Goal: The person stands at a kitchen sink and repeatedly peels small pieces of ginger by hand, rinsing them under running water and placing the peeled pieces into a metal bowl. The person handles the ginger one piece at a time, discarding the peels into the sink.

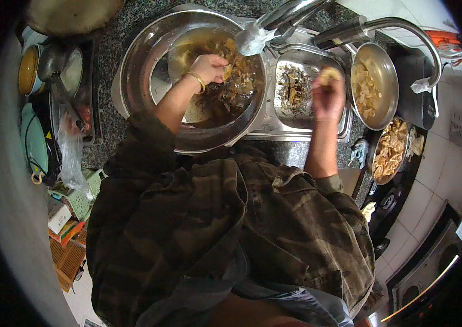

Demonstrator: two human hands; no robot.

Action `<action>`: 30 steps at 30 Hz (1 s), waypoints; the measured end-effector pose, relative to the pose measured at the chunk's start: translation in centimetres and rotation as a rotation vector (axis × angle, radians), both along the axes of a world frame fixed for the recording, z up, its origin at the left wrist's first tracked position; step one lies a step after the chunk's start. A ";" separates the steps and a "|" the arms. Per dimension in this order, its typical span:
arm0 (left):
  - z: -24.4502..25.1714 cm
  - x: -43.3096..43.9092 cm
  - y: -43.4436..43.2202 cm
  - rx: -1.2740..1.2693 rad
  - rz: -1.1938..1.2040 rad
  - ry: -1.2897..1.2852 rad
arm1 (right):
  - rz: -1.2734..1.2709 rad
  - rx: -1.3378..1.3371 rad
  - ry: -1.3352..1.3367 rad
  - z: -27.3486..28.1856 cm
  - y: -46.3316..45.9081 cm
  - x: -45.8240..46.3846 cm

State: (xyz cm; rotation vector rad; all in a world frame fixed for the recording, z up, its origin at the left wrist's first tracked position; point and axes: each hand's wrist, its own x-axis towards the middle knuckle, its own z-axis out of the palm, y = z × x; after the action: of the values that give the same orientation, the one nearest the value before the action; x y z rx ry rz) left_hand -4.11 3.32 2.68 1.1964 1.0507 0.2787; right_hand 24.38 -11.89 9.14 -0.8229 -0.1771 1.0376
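My left hand (211, 70), with a gold-coloured bangle at the wrist, is over a large metal basin (139, 73). Its fingers pinch a small yellowish piece (227, 72). Brown water with many mushroom-like pieces (242, 85) fills part of the basin. My right hand (329, 98), blurred, is raised over the right side of a small steel sink (296, 52) and holds a pale yellowish piece (329, 75) at the fingertips. Dark scraps (294, 88) lie on the sink's bottom. Right of that hand, a metal bowl (394, 86) holds pale slices (365, 90) in water.
Two curved metal faucets (288, 16) (398, 22) reach over the sink area. A second bowl of brownish pieces (390, 151) stands lower right, near a crumpled cloth (359, 152). At the left are a tray (97, 90) with a ladle (53, 65) and a plastic bag (69, 147).
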 end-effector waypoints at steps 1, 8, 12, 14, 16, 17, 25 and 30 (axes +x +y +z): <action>0.9 -0.3 -0.2 -0.076 0.000 -0.099 | -0.162 -0.008 0.150 0.1 -0.5 2.8; 5.6 -0.7 -1.8 -0.257 0.019 -0.333 | -0.397 0.349 0.526 0.2 -3.0 10.5; 6.1 -0.7 -2.5 -0.150 -0.082 -0.157 | -0.280 0.010 0.128 0.3 -0.6 3.5; 6.1 -0.3 -3.2 -0.053 -0.099 -0.116 | 0.288 -0.162 -0.224 0.5 0.3 -2.6; 6.2 0.6 -4.0 0.172 -0.194 -0.013 | 0.510 -0.231 -0.431 -0.2 1.4 -9.1; 6.3 0.9 -4.3 0.278 -0.225 0.076 | 0.544 -0.293 -0.601 -0.6 2.7 -11.6; 7.4 -0.6 -5.0 -0.171 0.038 -0.307 | 0.425 -0.233 -0.956 -1.0 6.7 -13.4; 7.3 -1.1 -4.3 0.993 -0.105 0.416 | 0.463 -0.299 -1.554 -1.1 5.9 -13.2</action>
State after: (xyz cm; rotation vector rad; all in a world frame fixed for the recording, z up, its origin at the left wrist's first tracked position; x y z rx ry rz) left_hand -5.22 -0.93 9.95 2.2667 1.2349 0.5126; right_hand 11.14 -6.04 7.99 -1.7803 -1.6073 0.6174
